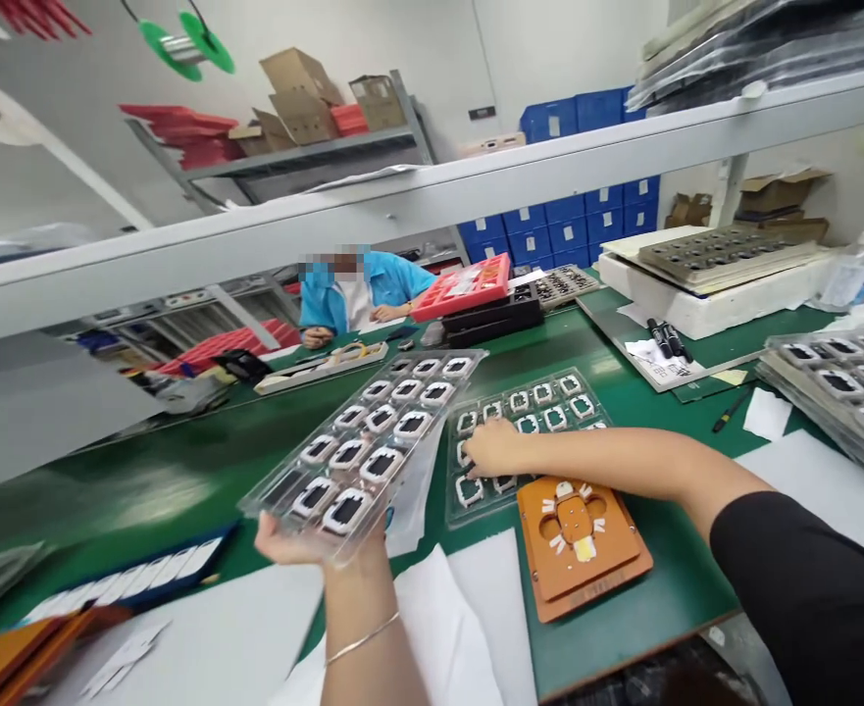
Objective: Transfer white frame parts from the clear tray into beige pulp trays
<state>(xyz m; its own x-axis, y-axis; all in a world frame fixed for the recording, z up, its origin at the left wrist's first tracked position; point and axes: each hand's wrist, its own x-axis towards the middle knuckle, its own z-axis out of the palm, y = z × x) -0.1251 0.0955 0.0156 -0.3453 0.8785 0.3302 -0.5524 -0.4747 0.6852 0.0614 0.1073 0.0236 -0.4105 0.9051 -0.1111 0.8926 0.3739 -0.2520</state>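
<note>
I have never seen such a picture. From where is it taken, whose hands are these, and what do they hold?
One head-worn camera looks forward and down at a person's bare hands; there is no machine. The left hand holds up a clear tray of white-rimmed pieces. The right hand reaches to a second tray on the green table; whether it grips anything is unclear. Close to that tray lies an orange block. Across the table is another person in blue.

Two bare hands, the left hand (288,547) and the right hand (494,449), show with two clear trays nearest them: one raised tray (364,434), one flat tray (540,410). There is one bracelet (362,639), one co-worker (394,277), one green spool (185,47) and two black markers (668,339); the blue bins (549,123) are too overlapped to count.
</note>
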